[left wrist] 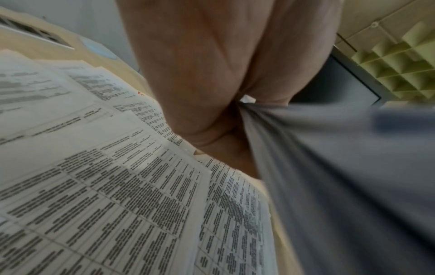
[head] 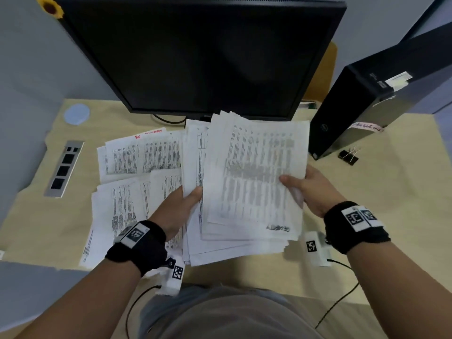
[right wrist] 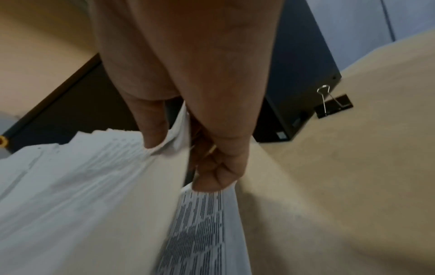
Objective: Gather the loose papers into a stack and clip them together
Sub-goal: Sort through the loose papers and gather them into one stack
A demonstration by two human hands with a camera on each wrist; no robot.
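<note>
A thick, uneven bundle of printed papers (head: 254,182) is held above the desk in front of the monitor. My left hand (head: 182,204) grips its left edge, thumb on top, and the sheets bunch against the palm (left wrist: 306,148) in the left wrist view. My right hand (head: 305,187) pinches the right edge between thumb and fingers, with the paper edge (right wrist: 200,214) showing below the knuckles. More loose printed sheets (head: 137,172) lie spread on the desk to the left, also seen in the left wrist view (left wrist: 105,186). A black binder clip (head: 348,156) lies on the desk at the right (right wrist: 334,106).
A dark monitor (head: 203,55) stands right behind the papers. A black computer tower (head: 362,111) stands at the right, next to the clip. A metal socket panel (head: 63,168) and a pale round disc (head: 76,114) sit at the desk's left. Cables hang off the front edge.
</note>
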